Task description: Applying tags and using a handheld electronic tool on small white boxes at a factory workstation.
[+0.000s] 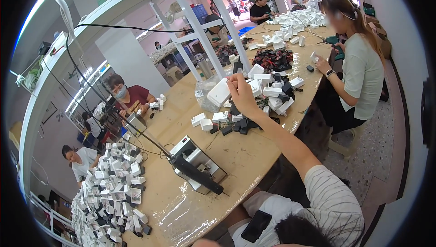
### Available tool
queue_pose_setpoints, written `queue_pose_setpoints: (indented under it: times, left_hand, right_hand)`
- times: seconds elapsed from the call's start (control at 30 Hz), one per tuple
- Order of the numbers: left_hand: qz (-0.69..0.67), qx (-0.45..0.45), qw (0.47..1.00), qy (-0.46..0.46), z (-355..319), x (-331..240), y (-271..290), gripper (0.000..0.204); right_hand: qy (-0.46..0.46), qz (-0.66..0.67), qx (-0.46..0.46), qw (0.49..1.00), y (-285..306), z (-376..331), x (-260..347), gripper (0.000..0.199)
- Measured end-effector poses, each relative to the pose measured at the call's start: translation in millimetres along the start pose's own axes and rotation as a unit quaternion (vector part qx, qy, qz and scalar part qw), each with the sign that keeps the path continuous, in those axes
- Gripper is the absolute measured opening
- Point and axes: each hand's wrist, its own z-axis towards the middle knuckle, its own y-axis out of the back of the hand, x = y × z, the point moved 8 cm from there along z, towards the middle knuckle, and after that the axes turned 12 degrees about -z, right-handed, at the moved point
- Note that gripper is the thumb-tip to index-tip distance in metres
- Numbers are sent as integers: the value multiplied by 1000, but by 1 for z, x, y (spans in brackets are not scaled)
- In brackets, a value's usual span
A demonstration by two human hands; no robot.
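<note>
Overhead, one right hand [243, 96] lifts one white charger block [220, 93].

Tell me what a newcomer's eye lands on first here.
First the raised hand at centre, holding a white block above the long wooden table. Next, the heap of white parts at the table's lower left, and the black tool lying by a small machine in front.
</note>
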Motion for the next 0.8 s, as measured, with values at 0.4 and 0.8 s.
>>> queue_pose_setpoints:
  times: [0.4,0.8]
  left_hand:
    - [-197,140,569,786,-133,58,-65,71]
    - [-236,211,289,904,-187,17,67,64]
  right_hand:
    - [3,391,483,783,21,-139,191,25]
    - [176,324,520,771,14,-271,192,81]
